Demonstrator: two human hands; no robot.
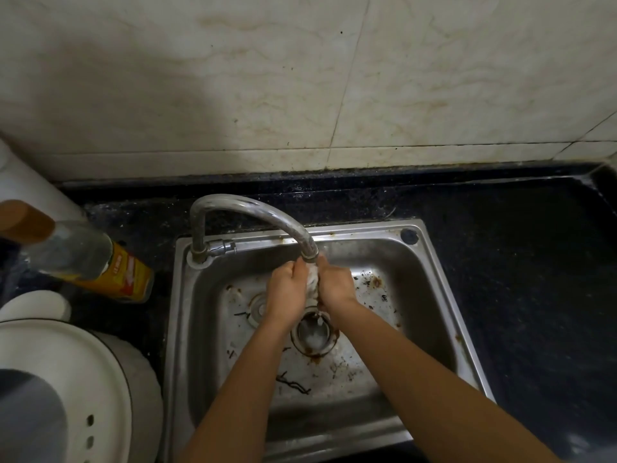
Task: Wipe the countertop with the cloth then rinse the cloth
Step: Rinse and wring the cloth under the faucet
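Note:
A small whitish cloth is bunched between both hands, directly under the spout of the curved metal faucet. My left hand grips its left side and my right hand grips its right side. Most of the cloth is hidden by the fingers. Water falls from it into the drain of the stained steel sink. The black countertop surrounds the sink.
A clear bottle with a yellow label and brown cap stands left of the sink. A white appliance with a rounded lid fills the lower left. Pale stained wall tiles rise behind the counter.

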